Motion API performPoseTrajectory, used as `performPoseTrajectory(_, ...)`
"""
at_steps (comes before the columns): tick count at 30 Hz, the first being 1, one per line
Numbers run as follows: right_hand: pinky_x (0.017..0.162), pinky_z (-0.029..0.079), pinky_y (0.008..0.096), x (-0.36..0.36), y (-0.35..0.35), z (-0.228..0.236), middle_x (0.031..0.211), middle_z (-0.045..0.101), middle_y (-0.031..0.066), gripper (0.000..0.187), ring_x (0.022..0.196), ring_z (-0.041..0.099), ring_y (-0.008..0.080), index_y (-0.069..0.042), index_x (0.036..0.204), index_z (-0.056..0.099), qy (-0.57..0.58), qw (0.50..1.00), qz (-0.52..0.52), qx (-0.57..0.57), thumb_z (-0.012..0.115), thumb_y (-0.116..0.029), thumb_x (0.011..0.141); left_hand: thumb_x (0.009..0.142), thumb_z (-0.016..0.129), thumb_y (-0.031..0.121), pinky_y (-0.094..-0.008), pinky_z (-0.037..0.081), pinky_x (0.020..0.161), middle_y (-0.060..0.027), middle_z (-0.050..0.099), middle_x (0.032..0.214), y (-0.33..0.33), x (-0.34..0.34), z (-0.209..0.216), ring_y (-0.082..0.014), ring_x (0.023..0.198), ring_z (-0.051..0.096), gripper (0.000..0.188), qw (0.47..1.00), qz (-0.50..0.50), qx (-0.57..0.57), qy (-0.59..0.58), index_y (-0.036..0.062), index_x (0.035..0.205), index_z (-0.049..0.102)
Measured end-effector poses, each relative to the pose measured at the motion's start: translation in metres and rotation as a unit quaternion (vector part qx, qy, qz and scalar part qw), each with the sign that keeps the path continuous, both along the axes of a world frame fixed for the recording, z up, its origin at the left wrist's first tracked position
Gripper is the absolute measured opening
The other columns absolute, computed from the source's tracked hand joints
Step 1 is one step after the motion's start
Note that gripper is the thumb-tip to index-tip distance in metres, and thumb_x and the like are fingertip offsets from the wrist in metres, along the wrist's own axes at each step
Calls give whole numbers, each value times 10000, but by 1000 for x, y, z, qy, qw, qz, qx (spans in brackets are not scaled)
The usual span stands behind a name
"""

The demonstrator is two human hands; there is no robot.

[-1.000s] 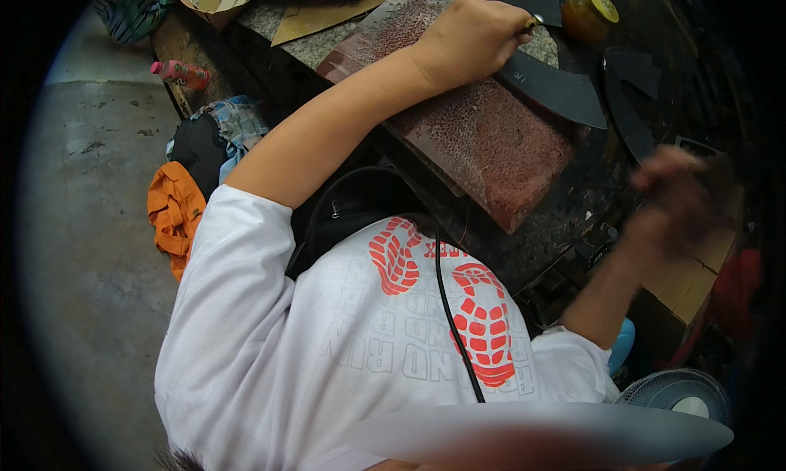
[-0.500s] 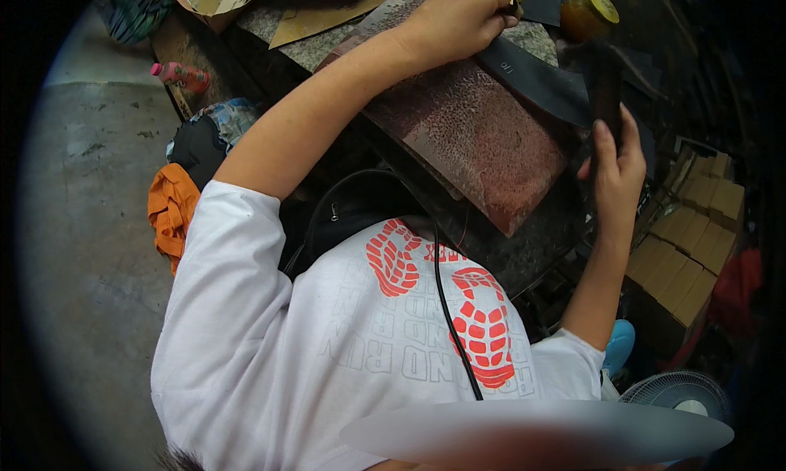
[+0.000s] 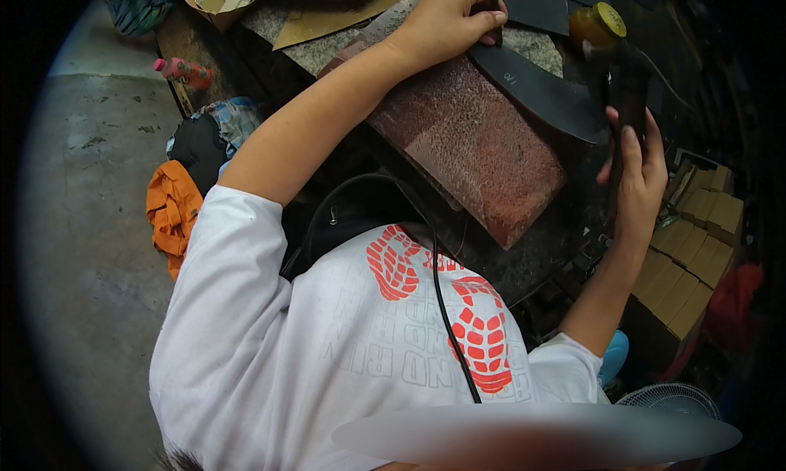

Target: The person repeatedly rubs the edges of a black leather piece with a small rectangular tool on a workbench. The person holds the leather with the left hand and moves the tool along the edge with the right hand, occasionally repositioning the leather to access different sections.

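My left hand is closed around a short, dark punch, mostly covered by the fingers. Its lower end meets the left part of a black leather strip, which curves over the far side of a worn, pitted reddish-brown block. Over at the right, my right hand grips the dark handle of a hammer, held beyond the strip's right end. The hammer's head is dim and hard to make out against the dark background.
Beyond the strip stands a jar with a yellow lid. Brown cardboard boxes are stacked at the right, above a fan. To the left are a pink-capped bottle and an orange cloth. A black cable hangs across my shirt.
My right hand and the hammer have moved right, away from my left hand. My left hand, still on the punch, has shifted slightly left along with the strip's near end.
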State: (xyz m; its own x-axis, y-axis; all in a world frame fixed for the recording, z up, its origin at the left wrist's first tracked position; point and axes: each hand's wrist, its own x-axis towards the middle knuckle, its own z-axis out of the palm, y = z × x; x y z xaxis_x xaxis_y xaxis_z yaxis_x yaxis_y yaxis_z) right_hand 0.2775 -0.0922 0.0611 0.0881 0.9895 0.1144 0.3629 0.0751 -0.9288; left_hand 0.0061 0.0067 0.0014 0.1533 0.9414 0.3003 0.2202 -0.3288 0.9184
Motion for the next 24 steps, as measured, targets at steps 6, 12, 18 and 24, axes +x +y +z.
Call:
performPoseTrajectory(6,499,440,222,-15,0,-20,956,616,49,554,593,545,73,33,1394,496,-25,995,34,-89,699,-201,935,930,630,95,-298,516,604,-66,654,683,11,-6,9,-120,632,631,145,996,-41,-37,72,-35,865,632)
performPoseTrajectory(12,510,428,221,-15,-41,-21,865,644,49,487,594,519,54,-63,1404,529,-59,991,87,-82,673,-181,954,934,628,102,-322,497,581,-71,641,678,15,-9,15,-126,630,628,152,993,-75,-8,92,-24,849,629)
performPoseTrajectory(18,716,550,383,-20,-26,-20,1073,719,176,480,857,733,315,-195,1429,512,-355,930,53,76,634,-280,974,937,623,69,-264,522,601,-53,657,706,-2,4,5,-119,651,636,105,996,44,-13,-77,-19,883,639)
performPoseTrajectory(24,812,543,416,-15,-28,-16,1104,706,189,472,1017,688,374,-212,1430,507,-366,930,39,-14,611,-316,981,936,626,59,-255,541,596,-71,692,750,-6,0,-4,-115,637,670,110,997,20,-44,-61,-36,886,647)
